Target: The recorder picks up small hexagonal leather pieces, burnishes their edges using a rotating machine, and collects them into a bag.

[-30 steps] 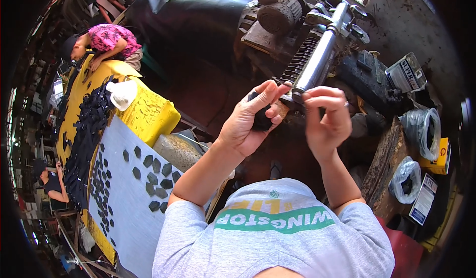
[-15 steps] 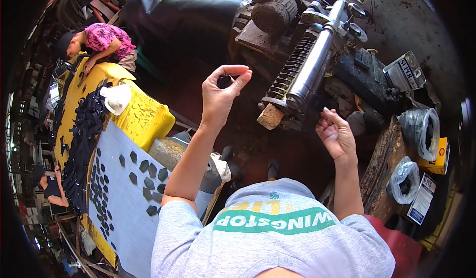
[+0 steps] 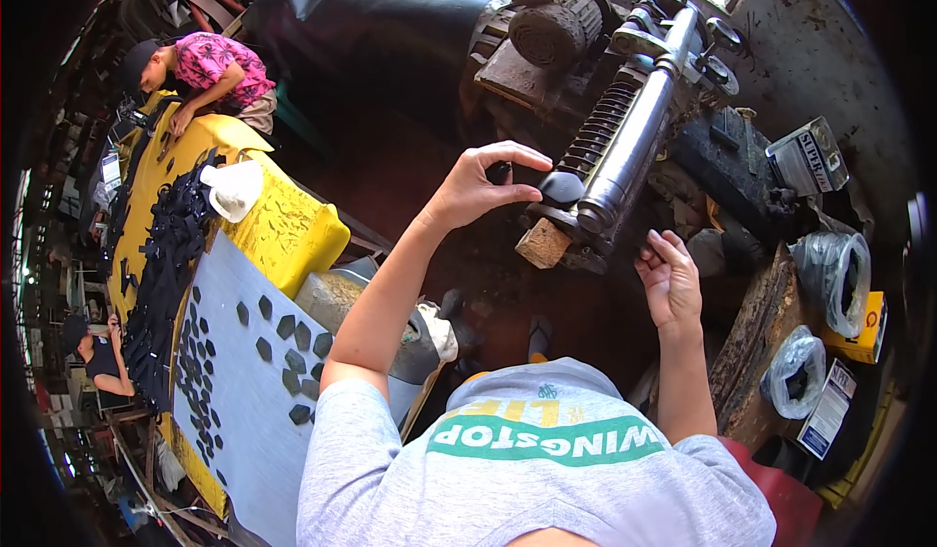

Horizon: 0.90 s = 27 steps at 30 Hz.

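My left hand (image 3: 480,188) is at the near end of a machine with a long shiny roller (image 3: 632,147). Its thumb and fingers pinch a dark flat piece (image 3: 561,188) with a rounded edge, which lies against the roller's near end. Something black also shows inside the curl of that hand, partly hidden by the fingers. My right hand (image 3: 672,279) is on the other side of the roller, palm up. Its fingers are loosely bent, and nothing shows in them. Below the roller's end a block of wood (image 3: 544,243) sticks out.
On the left, a grey board (image 3: 259,352) carries many dark angular pieces. Past it, a yellow-covered table (image 3: 293,230) holds black strips (image 3: 161,283) and a white container (image 3: 234,188). A person (image 3: 210,79) leans over that table. A motor (image 3: 556,30) sits behind the roller; plastic bags (image 3: 795,371) lie at right.
My left hand has moved right, up to the roller's end, bringing the dark flat piece against it. My right hand has shifted slightly down and right. The view has tilted a little.
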Each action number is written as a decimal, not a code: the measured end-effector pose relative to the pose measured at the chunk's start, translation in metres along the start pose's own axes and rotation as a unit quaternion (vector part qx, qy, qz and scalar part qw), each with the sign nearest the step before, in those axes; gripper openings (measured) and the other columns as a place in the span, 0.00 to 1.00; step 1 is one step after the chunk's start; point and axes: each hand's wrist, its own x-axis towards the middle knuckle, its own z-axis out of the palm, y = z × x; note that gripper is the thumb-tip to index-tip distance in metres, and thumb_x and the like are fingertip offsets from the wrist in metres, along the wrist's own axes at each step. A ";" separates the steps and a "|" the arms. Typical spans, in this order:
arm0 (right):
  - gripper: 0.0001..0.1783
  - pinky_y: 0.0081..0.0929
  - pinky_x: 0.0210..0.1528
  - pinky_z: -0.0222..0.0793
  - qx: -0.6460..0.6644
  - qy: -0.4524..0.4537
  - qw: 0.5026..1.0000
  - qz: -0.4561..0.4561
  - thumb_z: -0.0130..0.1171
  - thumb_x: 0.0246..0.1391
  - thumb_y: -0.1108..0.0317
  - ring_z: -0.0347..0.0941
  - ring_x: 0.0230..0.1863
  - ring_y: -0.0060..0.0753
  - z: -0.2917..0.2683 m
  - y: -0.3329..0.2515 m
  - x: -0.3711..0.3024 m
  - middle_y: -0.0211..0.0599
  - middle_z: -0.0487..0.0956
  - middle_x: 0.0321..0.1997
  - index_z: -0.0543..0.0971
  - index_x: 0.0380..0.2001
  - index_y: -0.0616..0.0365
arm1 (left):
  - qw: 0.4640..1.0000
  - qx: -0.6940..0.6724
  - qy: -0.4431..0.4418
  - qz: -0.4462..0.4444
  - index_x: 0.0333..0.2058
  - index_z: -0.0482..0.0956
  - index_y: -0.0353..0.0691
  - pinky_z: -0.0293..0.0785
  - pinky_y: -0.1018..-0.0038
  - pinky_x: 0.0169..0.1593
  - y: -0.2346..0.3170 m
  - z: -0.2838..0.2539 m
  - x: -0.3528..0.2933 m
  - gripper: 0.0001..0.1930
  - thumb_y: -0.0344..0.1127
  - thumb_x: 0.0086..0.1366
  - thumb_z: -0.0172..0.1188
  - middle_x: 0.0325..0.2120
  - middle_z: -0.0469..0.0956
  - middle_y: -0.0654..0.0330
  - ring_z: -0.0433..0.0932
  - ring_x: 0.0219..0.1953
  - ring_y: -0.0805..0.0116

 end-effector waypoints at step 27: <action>0.15 0.21 0.29 0.68 -0.302 0.084 0.910 0.270 0.58 0.45 0.71 0.71 0.26 0.24 -0.146 0.182 0.062 0.30 0.77 0.30 0.76 0.40 0.55 | 0.597 -0.634 0.486 -0.072 0.39 0.69 0.45 0.66 0.80 0.26 -0.015 -0.186 -0.287 0.14 0.37 0.56 0.63 0.42 0.76 0.59 0.65 0.19 0.78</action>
